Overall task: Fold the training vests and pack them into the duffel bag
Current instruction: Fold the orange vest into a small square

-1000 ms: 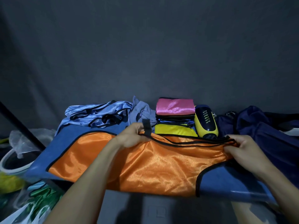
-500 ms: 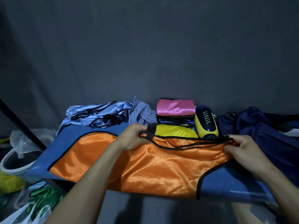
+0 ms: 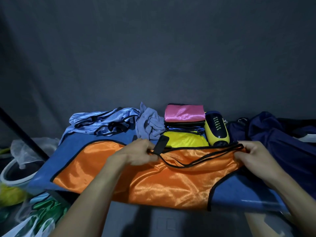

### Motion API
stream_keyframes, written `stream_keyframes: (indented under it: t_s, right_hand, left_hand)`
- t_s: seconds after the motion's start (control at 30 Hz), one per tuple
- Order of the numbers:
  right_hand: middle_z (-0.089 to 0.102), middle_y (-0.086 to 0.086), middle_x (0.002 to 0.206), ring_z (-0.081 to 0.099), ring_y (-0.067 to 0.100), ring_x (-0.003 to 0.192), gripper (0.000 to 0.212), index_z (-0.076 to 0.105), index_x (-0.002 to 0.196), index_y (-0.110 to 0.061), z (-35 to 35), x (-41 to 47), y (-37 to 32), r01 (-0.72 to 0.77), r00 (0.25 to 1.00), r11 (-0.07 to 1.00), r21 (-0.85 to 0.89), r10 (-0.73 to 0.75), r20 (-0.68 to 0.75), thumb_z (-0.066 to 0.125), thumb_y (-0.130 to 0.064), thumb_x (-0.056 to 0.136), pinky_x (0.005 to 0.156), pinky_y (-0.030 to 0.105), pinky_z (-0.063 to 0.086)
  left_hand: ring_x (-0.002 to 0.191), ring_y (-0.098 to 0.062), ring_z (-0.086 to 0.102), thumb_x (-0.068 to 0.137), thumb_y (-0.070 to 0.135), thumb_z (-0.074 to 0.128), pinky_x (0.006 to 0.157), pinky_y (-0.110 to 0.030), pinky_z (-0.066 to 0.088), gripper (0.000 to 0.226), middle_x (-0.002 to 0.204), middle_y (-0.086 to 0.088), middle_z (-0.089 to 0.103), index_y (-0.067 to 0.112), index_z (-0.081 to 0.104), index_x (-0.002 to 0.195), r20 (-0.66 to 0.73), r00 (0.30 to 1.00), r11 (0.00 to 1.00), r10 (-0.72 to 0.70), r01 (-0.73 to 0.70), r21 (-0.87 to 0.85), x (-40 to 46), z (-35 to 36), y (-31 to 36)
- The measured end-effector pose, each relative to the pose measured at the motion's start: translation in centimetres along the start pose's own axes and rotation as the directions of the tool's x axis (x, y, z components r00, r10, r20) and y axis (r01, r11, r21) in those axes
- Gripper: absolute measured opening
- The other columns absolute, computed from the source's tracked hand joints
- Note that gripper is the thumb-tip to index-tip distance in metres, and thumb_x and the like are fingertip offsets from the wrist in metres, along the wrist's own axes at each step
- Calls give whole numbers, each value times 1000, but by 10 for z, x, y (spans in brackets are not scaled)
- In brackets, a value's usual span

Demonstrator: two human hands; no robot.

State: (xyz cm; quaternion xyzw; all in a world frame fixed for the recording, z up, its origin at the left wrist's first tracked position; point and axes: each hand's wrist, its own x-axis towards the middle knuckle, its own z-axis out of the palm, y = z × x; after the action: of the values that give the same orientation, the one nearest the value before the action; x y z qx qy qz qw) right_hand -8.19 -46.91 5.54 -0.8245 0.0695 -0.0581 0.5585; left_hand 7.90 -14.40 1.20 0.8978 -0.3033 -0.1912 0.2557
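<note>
Left fingers (image 3: 150,152): I see them pinched together on the black trim and a black strap tab at the orange vest's far edge, just left of centre.
Right fingers (image 3: 246,151): closed on the bunched black trim at the vest's 3 o'clock end.
Left hand (image 3: 136,153): knuckles up, forearm running in from 7 o'clock.
Right hand (image 3: 256,158): forearm coming in from 5 o'clock.
What changed: half a second back the far hem ran nearly taut between my hands; now it sags into a loop and the left hand sits lower and nearer. I read that as the far edge being drawn toward me to start a fold.
Meaning for task: this vest is mid-fold, not yet ready to pack.
Orange vest (image 3: 171,182): spread on the blue bench (image 3: 239,197), long axis 9 to 3 o'clock, a black-edged cutout at its 4 o'clock corner.
Folded stack (image 3: 184,115): pink on top, at 12 o'clock beyond the vest, a yellow vest (image 3: 184,140) in front of it.
Unfolded light-blue vests (image 3: 102,122): heaped at 10 o'clock.
Duffel bag (image 3: 277,134): navy, slumped at 2 o'clock, well clear of my hands.
</note>
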Motion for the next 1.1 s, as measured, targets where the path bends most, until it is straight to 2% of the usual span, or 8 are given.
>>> stream_keyframes:
  t_s: [0.17, 0.43, 0.57, 0.67, 0.73, 0.9, 1.0, 1.1]
  right_hand:
    - [65, 1, 58, 58, 9, 51, 60, 77, 63, -29, 0, 0, 1, -5, 1000, 1000, -15, 5, 7, 51, 18, 90, 52, 15, 46]
    - [63, 4, 61, 53, 23, 59, 59, 77, 66, -30, 0, 4, 6, -13, 1000, 999, -32, 13, -11, 52, 17, 90, 58, 29, 43]
    - [66, 7, 64, 56, 25, 62, 57, 80, 74, -29, 2, 6, 7, -15, 1000, 999, -42, 14, -22, 52, 17, 89, 61, 31, 44]
    - [64, 8, 65, 54, 26, 62, 56, 81, 75, -29, 3, 8, 9, -20, 1000, 998, -57, 18, -26, 52, 17, 89, 64, 34, 42]
    - [65, 13, 66, 54, 28, 63, 55, 80, 75, -28, 3, 9, 10, -21, 1000, 998, -56, 20, -18, 52, 17, 89, 66, 37, 42]
    - [67, 9, 66, 57, 27, 62, 57, 81, 76, -30, 2, 10, 12, -9, 1000, 998, -56, 8, -19, 52, 17, 89, 63, 34, 45]
    - [65, 14, 66, 55, 28, 63, 55, 80, 73, -29, 0, 11, 13, -5, 1000, 998, -58, 4, -15, 53, 17, 89, 67, 37, 43]
    - [64, 13, 65, 55, 27, 62, 55, 79, 70, -28, 0, 11, 14, -2, 1000, 999, -50, 2, -15, 53, 17, 89, 67, 36, 43]
  left_hand:
    - [99, -2, 69, 88, 31, 80, 99, -28, 47, 9, 97, 19, 76, 39, 78, 86, -4, 1000, 975, -5, 4, -222, -2, 4, -10]
    - [106, 3, 65, 91, 21, 77, 82, -4, 42, 22, 118, 19, 72, 30, 77, 111, -3, 999, 938, -49, 45, -345, 3, 7, -18]
    - [77, -10, 65, 90, 10, 75, 77, -24, 51, 21, 100, 4, 75, 17, 78, 110, 30, 990, 862, -138, 135, -489, 11, 11, -11]
    - [60, -6, 53, 91, 3, 71, 58, -20, 45, 18, 82, -2, 68, 7, 76, 108, 75, 978, 800, -196, 204, -564, 16, 11, -8]
    - [56, -4, 54, 91, 3, 72, 53, -17, 46, 21, 79, 1, 67, 3, 74, 111, 95, 978, 802, -185, 206, -560, 17, 9, -7]
    - [107, -10, 70, 79, 8, 85, 103, -37, 53, 34, 114, 9, 76, 18, 76, 111, 3, 996, 939, -94, 90, -331, 21, 13, -5]
    - [114, -9, 65, 83, 9, 81, 100, -30, 51, 45, 123, 9, 71, 22, 70, 124, -44, 999, 977, -30, 20, -212, 17, 15, 0]
    - [98, 8, 61, 86, 5, 77, 84, -19, 48, 39, 110, 18, 69, 30, 70, 115, -130, 991, 958, -14, -24, -286, 14, 14, 4]
